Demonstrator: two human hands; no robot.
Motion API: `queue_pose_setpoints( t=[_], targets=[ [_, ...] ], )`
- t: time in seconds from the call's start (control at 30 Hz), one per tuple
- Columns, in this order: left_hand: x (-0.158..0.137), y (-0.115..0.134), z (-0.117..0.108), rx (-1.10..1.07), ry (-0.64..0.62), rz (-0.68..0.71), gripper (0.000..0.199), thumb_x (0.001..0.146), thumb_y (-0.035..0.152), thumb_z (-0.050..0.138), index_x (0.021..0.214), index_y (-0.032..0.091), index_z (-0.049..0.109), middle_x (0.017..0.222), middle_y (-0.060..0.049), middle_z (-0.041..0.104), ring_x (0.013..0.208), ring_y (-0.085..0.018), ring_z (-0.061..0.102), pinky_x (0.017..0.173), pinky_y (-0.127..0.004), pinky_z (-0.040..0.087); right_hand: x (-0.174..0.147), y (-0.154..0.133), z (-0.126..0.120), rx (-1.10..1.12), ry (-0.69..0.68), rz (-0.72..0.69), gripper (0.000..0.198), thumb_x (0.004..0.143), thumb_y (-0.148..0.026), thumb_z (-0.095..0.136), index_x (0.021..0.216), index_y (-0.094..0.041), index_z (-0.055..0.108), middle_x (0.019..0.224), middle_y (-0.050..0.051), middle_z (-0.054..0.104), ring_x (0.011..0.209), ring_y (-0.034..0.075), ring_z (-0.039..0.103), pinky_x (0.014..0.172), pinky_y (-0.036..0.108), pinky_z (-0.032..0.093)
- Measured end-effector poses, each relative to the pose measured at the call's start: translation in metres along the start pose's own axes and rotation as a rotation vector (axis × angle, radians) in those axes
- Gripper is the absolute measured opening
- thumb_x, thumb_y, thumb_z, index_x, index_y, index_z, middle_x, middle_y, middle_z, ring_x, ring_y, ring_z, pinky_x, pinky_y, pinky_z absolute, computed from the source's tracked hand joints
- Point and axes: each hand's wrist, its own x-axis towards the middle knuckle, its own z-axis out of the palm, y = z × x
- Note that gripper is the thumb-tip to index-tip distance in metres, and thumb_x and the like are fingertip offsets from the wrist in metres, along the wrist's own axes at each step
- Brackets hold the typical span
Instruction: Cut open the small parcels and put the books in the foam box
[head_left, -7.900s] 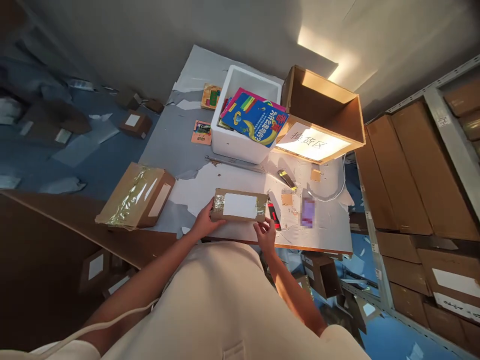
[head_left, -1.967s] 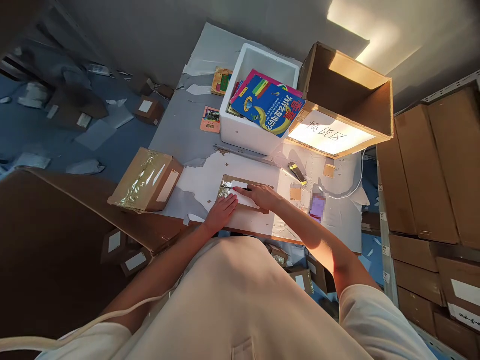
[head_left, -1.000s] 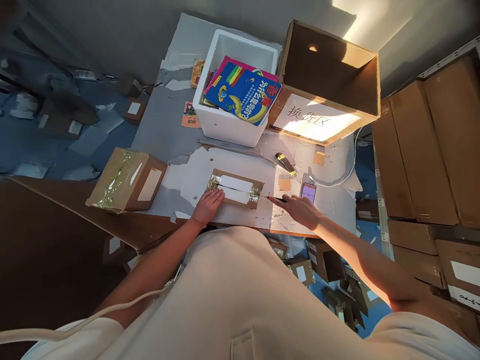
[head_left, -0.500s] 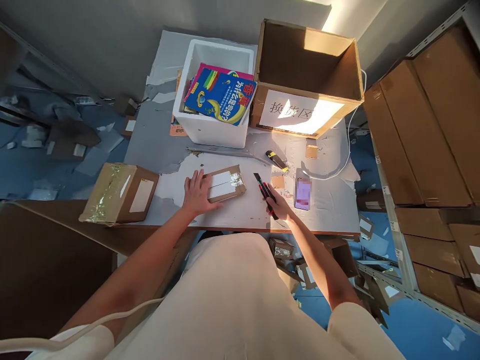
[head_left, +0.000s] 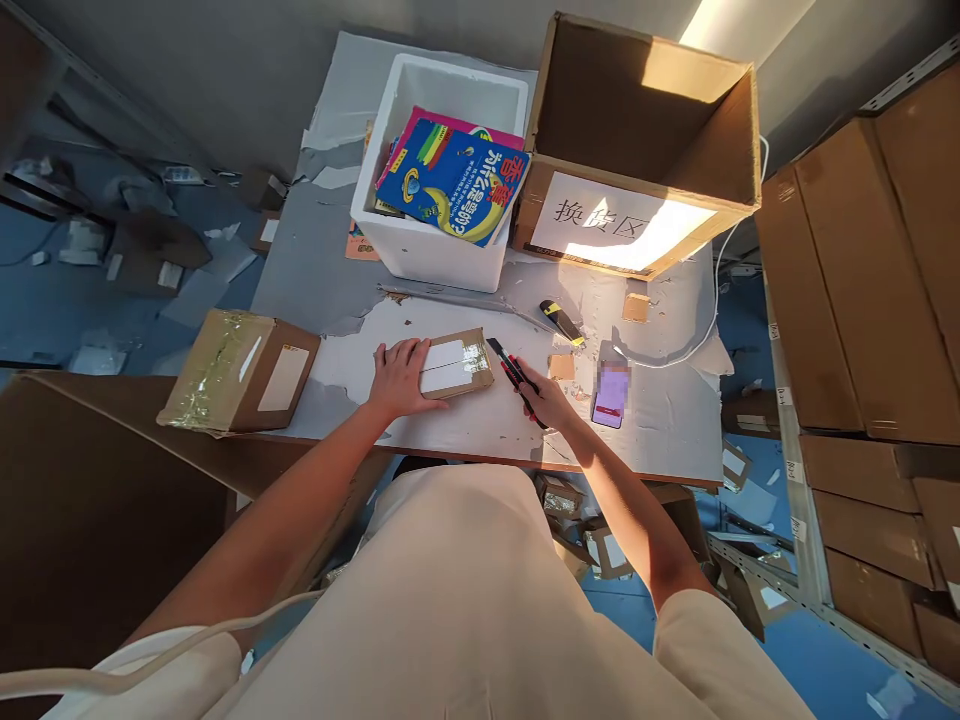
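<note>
A small flat cardboard box (head_left: 453, 364) with a white label and shiny tape on its right end lies at the middle of the table. My left hand (head_left: 399, 380) grips its left end, thumb along the near edge and fingers over the far side. In my right hand (head_left: 546, 394) is a black and red utility knife (head_left: 514, 374), fingers wrapped round its handle. Its tip points up and left, close to the taped right end of the box; whether it touches cannot be made out. A yellow and black box cutter (head_left: 561, 322) lies beyond the knife.
A white foam box (head_left: 442, 262) holds books (head_left: 454, 185). Beside it stands an open carton (head_left: 637, 190) with a handwritten sign. A phone (head_left: 611, 394) and a white cable (head_left: 679, 358) lie at right, a taped carton (head_left: 238, 370) at the left edge. Shelved boxes (head_left: 862, 290) rise at right.
My right hand has brought the knife left, nearer the right end of the small box. My left hand stays on the box. The whole view has shifted slightly.
</note>
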Motion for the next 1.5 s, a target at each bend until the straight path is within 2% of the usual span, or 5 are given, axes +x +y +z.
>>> queue_pose_setpoints(
  t=[0.33,0.67,0.97,1.33,1.5],
  targets=[
    [0.0,-0.004,0.004,-0.023,0.015,-0.005,0.117,0.053,0.072,0.068,0.146,0.014,0.028,0.139,-0.022,0.043,0.127,-0.042,0.037,0.11,-0.06,0.009,0.005,-0.012,-0.001,-0.075,-0.054,0.069,0.06,0.093,-0.023,0.037,0.151,-0.031,0.024,0.1,0.003,0.064,0.047,0.003,0.055,0.041,0.015,0.048],
    [0.004,0.0,0.003,-0.03,0.007,-0.034,0.114,0.054,0.071,0.067,0.146,0.015,0.029,0.139,-0.021,0.044,0.125,-0.041,0.038,0.108,-0.055,0.016,0.017,-0.034,-0.037,-0.47,-0.249,-0.054,0.058,0.092,-0.02,0.04,0.149,-0.024,0.032,0.055,-0.005,0.056,0.041,0.009,0.054,0.048,0.019,0.047],
    [0.003,0.001,0.002,-0.065,0.018,-0.037,0.114,0.053,0.071,0.068,0.144,0.015,0.031,0.136,-0.02,0.045,0.122,-0.04,0.039,0.106,-0.053,0.017,0.015,-0.039,-0.036,-0.523,-0.319,-0.036,0.057,0.094,-0.02,0.037,0.15,-0.025,0.029,0.057,-0.004,0.056,0.043,0.009,0.054,0.046,0.02,0.045],
    [0.005,0.001,-0.001,-0.053,0.034,0.022,0.111,0.052,0.072,0.067,0.143,0.016,0.035,0.132,-0.02,0.048,0.118,-0.04,0.041,0.104,-0.052,0.021,-0.014,-0.028,-0.023,-0.369,-0.239,0.103,0.059,0.093,-0.022,0.041,0.15,-0.033,0.029,0.062,-0.005,0.055,0.041,0.008,0.051,0.04,0.018,0.042],
    [0.004,0.007,-0.005,-0.055,0.041,0.004,0.111,0.053,0.072,0.068,0.143,0.015,0.035,0.131,-0.022,0.049,0.118,-0.04,0.042,0.103,-0.053,0.022,-0.054,-0.006,0.002,-0.121,0.014,0.087,0.059,0.089,-0.032,0.047,0.147,-0.033,0.033,0.074,-0.004,0.059,0.04,0.006,0.049,0.039,0.02,0.044]
  ],
)
